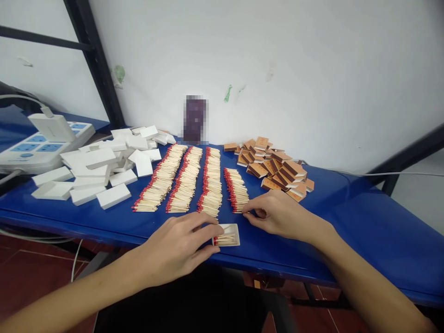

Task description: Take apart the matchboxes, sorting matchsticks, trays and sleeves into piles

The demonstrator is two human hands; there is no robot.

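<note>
My left hand [189, 238] grips a small white matchbox tray [236, 235] at its left end, near the table's front edge. Inside lie several red-tipped matches, with a fingertip over the tray's left side. Thumb and index finger of my right hand [274, 213] are pinched at the near right end of a short row of matches [237, 187]; the exact matches between the fingertips are partly hidden. Longer rows of matches [210, 180] stretch away to the left of it, red heads facing left.
White empty trays [114, 196] are heaped at the left, beside a power strip [52, 155] with a charger. Brown matchbox sleeves [270, 166] are piled at the right. A blurred dark upright object [195, 119] stands against the wall. Everything rests on a blue table [347, 199].
</note>
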